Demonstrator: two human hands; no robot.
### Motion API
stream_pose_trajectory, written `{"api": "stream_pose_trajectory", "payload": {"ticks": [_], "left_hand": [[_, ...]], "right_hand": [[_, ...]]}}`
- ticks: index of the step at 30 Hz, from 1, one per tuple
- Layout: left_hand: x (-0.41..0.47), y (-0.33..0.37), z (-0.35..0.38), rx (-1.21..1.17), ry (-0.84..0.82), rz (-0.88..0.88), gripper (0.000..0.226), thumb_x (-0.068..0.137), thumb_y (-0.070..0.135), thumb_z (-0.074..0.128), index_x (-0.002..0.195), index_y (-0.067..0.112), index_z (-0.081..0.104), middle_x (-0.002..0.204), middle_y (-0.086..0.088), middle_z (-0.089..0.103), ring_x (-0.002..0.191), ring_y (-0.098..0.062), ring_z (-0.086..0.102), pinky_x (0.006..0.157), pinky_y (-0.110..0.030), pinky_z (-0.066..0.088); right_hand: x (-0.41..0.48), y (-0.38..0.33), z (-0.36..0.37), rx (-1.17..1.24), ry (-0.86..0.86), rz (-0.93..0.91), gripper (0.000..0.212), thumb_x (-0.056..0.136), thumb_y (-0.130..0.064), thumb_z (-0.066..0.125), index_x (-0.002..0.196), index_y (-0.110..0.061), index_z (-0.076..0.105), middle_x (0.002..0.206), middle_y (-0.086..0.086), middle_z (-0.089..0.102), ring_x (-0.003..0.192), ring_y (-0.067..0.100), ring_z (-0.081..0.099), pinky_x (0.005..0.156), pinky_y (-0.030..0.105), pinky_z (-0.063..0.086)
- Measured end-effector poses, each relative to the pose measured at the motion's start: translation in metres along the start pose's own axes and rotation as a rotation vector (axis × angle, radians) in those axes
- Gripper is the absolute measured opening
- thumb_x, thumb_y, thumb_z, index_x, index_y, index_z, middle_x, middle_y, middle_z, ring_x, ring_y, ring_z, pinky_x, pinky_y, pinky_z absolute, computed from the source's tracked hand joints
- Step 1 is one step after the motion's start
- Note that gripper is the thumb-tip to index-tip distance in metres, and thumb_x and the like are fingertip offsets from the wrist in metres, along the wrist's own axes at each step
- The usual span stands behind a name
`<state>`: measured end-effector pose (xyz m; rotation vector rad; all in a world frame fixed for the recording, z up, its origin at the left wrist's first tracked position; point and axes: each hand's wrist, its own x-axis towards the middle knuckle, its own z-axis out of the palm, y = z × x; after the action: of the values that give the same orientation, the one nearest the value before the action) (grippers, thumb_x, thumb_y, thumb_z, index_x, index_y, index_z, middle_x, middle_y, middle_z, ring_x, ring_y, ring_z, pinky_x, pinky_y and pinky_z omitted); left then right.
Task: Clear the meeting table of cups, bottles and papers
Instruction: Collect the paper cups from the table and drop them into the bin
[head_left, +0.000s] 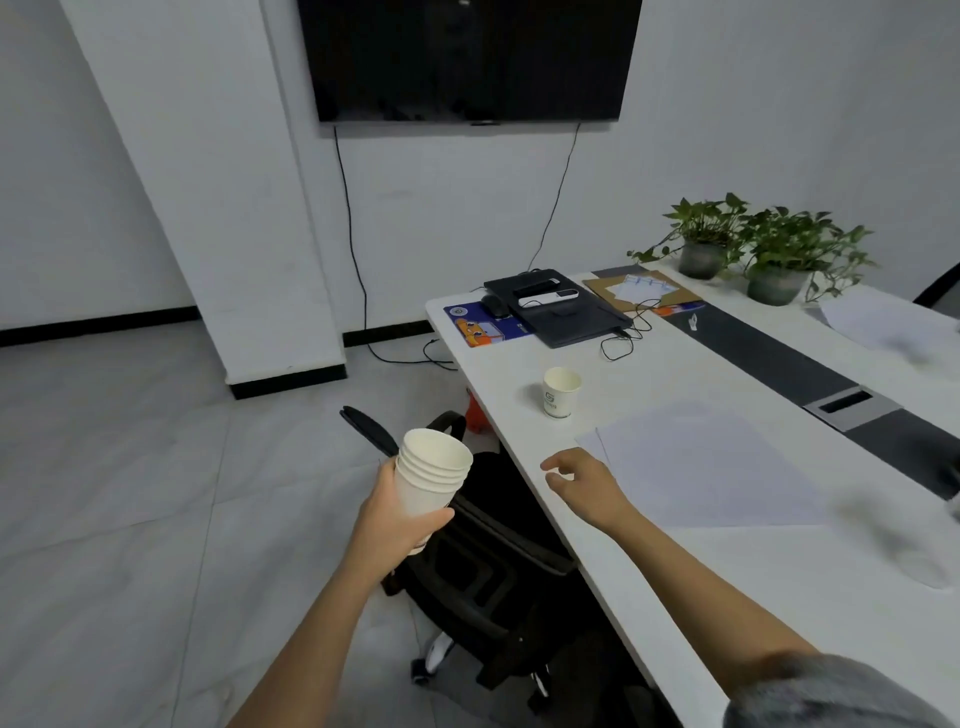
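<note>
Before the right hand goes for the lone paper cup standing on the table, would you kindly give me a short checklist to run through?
1. Grip of the left hand on the stack of paper cups: fingers curled round it: ok.
2. Is the right hand free: open, holding nothing, above the edge of the white table: ok.
3. Lone paper cup upright, nothing touching it: ok.
4. Way from right hand to paper cup: bare tabletop: ok.
5. Lone paper cup empty: its inside is not clear from here: cannot tell.
6. Are the sheets of paper cleared: they lie beside the right hand: not ok.
</note>
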<state>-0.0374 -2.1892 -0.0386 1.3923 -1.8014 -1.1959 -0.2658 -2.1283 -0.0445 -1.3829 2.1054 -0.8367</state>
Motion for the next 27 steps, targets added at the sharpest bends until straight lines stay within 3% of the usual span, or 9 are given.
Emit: {"api": "stream_pose_trajectory", "payload": {"ticks": [6, 15, 19, 24, 27], "left_hand": [[0.073, 0.010, 0.009, -0.044, 0.017, -0.053, 0.076, 0.070, 0.018, 0.078, 0.132, 0.019, 0.035, 0.113, 0.003, 0.052, 0.107, -0.020, 0.052, 0.087, -0.032, 0.042], [0.132, 0.010, 0.035, -0.278, -0.048, -0.153, 0.079, 0.052, 0.030, 0.084, 0.118, 0.029, 0.040, 0.106, 0.013, 0.057, 0.096, -0.002, 0.056, 0.084, -0.027, 0.046], [0.138, 0.000, 0.041, -0.349, -0.063, -0.204, 0.091, 0.034, 0.043, 0.078, 0.116, 0.034, 0.040, 0.110, 0.012, 0.058, 0.099, -0.003, 0.056, 0.083, -0.024, 0.045], [0.145, -0.010, 0.037, -0.330, -0.109, -0.203, 0.096, 0.036, 0.041, 0.080, 0.122, 0.035, 0.037, 0.113, 0.015, 0.056, 0.103, -0.001, 0.054, 0.081, -0.018, 0.044], [0.150, -0.014, 0.037, -0.283, -0.179, -0.191, 0.089, 0.051, 0.027, 0.083, 0.126, 0.031, 0.036, 0.112, 0.015, 0.055, 0.101, 0.000, 0.054, 0.078, -0.015, 0.043]], "right_hand": [[0.105, 0.032, -0.009, -0.036, 0.003, 0.089, 0.030, 0.092, -0.012, 0.049, 0.120, -0.007, 0.058, 0.139, 0.007, 0.043, 0.119, 0.024, 0.051, 0.095, 0.025, 0.036], [0.197, 0.064, -0.012, -0.241, -0.084, 0.094, 0.037, 0.093, -0.017, 0.048, 0.129, -0.009, 0.053, 0.155, 0.005, 0.018, 0.128, 0.027, 0.045, 0.100, 0.031, 0.037], [0.212, 0.073, -0.006, -0.260, -0.145, 0.105, 0.037, 0.092, -0.016, 0.048, 0.126, -0.004, 0.056, 0.154, 0.007, 0.019, 0.127, 0.030, 0.046, 0.100, 0.033, 0.037], [0.222, 0.078, 0.000, -0.230, -0.120, 0.178, 0.036, 0.092, -0.015, 0.050, 0.123, 0.003, 0.054, 0.141, 0.016, 0.034, 0.120, 0.034, 0.048, 0.095, 0.032, 0.040], [0.215, 0.076, -0.002, -0.216, -0.074, 0.281, 0.037, 0.091, -0.015, 0.050, 0.120, 0.007, 0.052, 0.128, 0.019, 0.048, 0.111, 0.036, 0.054, 0.088, 0.031, 0.044]]}}
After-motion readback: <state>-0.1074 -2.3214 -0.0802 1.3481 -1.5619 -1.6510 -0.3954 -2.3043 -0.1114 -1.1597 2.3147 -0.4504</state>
